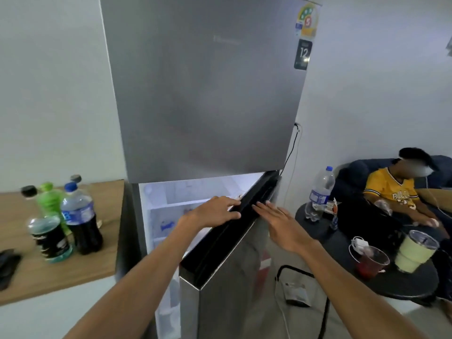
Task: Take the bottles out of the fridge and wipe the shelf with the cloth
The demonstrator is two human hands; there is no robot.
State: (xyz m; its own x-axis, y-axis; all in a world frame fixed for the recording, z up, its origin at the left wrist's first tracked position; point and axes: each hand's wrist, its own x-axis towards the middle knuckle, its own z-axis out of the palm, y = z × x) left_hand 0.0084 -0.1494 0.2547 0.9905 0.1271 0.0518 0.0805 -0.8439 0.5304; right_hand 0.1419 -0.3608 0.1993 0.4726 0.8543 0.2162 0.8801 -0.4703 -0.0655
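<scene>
Bottles stand in a tight cluster on the wooden desk to the left of the fridge, well apart from both hands: a dark cola bottle with a blue cap, a green one behind it, and other dark ones touching or nearly touching each other. They sit close to the desk's front edge, so a careless elbow or sleeve could tip one and knock its neighbours over.

Inside the lit lower compartment, the shelf looks mostly bare, though glare washes out the detail and I cannot tell whether anything remains on it. No cloth is visible anywhere, which suggests the wiping step may be skipped or already finished; I cannot tell which.

The lower door hangs partly open. The left hand rests on its top edge with the fingers curled over the black rim, gripping it. The right hand lies flat against the door's outer side, fingers apart and extended, holding nothing.

The main risk, as I judge it, is a pinch: if the door swings shut, the left fingers curled over the rim sit close under the upper door. A power cable hangs just beside the hinge side and could snag.
</scene>
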